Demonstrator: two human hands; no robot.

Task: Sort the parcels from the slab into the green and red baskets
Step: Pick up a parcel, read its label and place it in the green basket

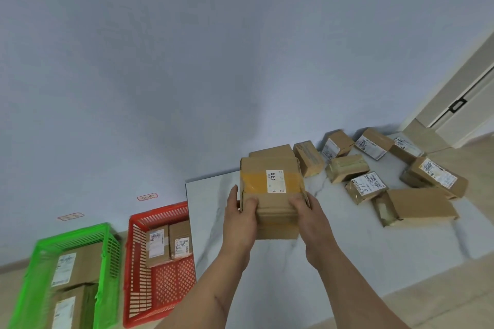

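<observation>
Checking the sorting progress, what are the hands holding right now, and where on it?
Both hands grip one cardboard parcel by its near end: left hand on its left side, right hand on its right.

We reach both bare forearms forward; our left hand (240,218) and right hand (311,215) curl their fingers over the near edge of a cardboard parcel (272,189), thumbs on top.

Parcels (272,189): matt brown cardboard, glossy tape, paper labels. Slab (347,243): smooth polished marble-look. Baskets, green (107,248) and red (160,288): glossy plastic lattice.
</observation>
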